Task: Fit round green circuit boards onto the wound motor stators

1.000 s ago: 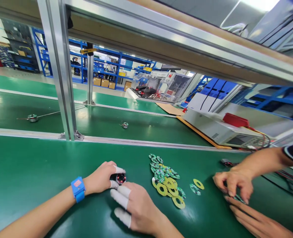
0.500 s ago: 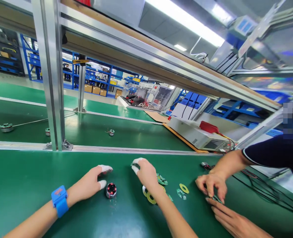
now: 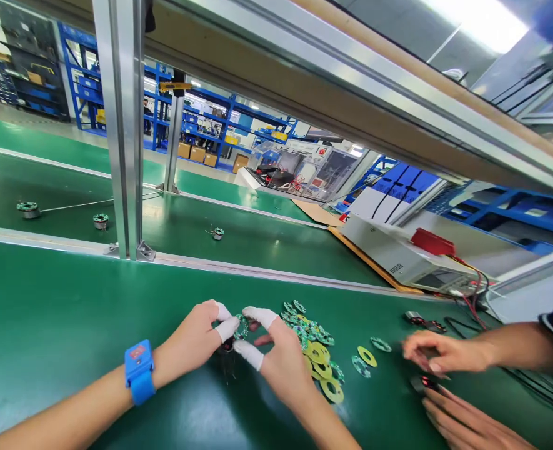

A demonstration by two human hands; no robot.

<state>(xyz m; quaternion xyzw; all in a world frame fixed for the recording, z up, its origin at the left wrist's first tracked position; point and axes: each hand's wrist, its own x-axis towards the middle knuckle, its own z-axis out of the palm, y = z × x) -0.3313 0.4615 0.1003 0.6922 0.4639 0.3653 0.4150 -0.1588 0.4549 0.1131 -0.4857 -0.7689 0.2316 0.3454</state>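
My left hand (image 3: pixel 194 337), in white finger cots and with a blue wrist strap (image 3: pixel 139 373), has its thumb and forefinger closed at a small motor stator (image 3: pixel 227 345). The stator is mostly hidden; thin wires trail below it. My right hand (image 3: pixel 283 356), also in white finger cots, holds a green ring-shaped circuit board (image 3: pixel 242 326) between thumb and forefinger. The board stands tilted over the stator, its edge by my left thumb. Just right of my right hand lies a pile of green ring boards (image 3: pixel 311 329) and yellow rings (image 3: pixel 331 390).
A co-worker's hands (image 3: pixel 445 353) work at a dark motor part (image 3: pixel 423 382) on the right. Black cables (image 3: pixel 529 381) lie beyond them. Several motors, one at the far left (image 3: pixel 27 210), sit behind the metal rail (image 3: pixel 257 273). An upright post (image 3: pixel 124 137) rises at left.
My hands have come together at the stator, the right bringing the ring board leftward. My left fingers have closed. The view has shifted, and the co-worker's hands have moved apart, showing a motor part.
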